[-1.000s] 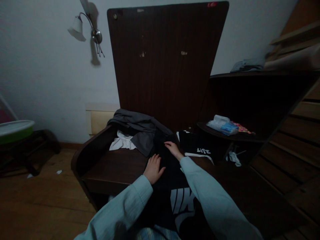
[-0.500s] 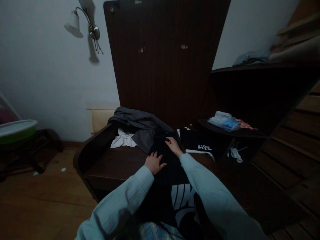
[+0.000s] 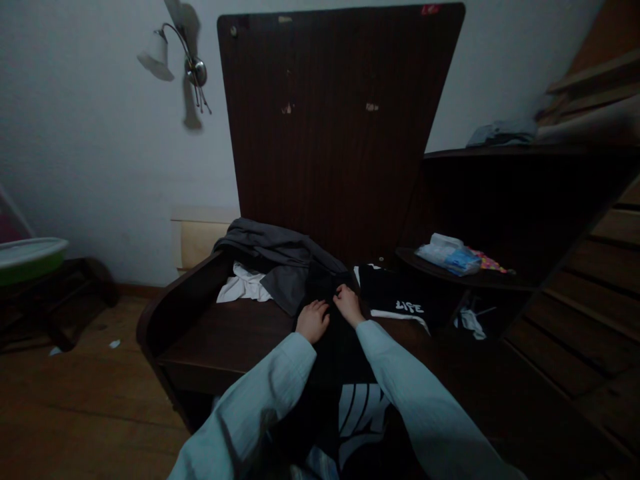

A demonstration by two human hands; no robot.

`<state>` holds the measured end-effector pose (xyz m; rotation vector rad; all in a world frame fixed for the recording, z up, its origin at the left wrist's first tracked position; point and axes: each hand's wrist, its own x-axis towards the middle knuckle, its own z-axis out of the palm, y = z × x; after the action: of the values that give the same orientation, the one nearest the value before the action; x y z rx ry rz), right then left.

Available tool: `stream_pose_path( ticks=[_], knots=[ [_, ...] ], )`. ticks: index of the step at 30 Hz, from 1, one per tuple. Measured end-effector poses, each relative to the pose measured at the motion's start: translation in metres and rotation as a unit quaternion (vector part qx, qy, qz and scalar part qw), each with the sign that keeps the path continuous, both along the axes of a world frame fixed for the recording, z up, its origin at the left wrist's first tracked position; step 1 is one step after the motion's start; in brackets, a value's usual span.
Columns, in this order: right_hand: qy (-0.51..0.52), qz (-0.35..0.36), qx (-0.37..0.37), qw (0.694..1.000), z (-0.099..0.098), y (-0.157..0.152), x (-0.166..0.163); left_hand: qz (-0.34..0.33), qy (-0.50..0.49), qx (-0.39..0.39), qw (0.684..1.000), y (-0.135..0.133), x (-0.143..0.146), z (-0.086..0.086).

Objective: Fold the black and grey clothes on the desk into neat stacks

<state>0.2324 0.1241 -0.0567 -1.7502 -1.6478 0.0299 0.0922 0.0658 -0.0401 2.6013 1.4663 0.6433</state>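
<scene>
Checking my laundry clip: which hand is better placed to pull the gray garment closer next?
Probably the left hand: on the black garment, it lies nearer the gray garment; the right hand would have to cross it.

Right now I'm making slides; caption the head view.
Left hand and right hand rest side by side on a black garment across a dark wooden desk.

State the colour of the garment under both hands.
Black garment with a white print; head view shows it.
</scene>
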Motion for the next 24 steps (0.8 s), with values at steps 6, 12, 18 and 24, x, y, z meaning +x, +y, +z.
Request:
stream_pose_path(
  ticks=[6, 12, 18, 24],
  knots=[
    [0.096, 0.039, 0.038, 0.994, 0.0, 0.001, 0.003, 0.026, -0.008, 0.007, 1.0, -0.001, 0.0, -0.001],
    [0.14, 0.12, 0.084, 0.979, -0.004, 0.003, 0.002, -0.023, -0.043, 0.017, 0.999, 0.0, -0.002, 0.001],
    [0.193, 0.142, 0.065, 0.969, -0.007, 0.006, 0.002, -0.075, -0.055, 0.01, 0.996, -0.003, -0.003, 0.003],
    [0.283, 0.106, 0.014, 0.953, -0.008, 0.013, 0.008, -0.083, -0.092, -0.02, 0.992, 0.002, -0.003, -0.001]
  ],
)
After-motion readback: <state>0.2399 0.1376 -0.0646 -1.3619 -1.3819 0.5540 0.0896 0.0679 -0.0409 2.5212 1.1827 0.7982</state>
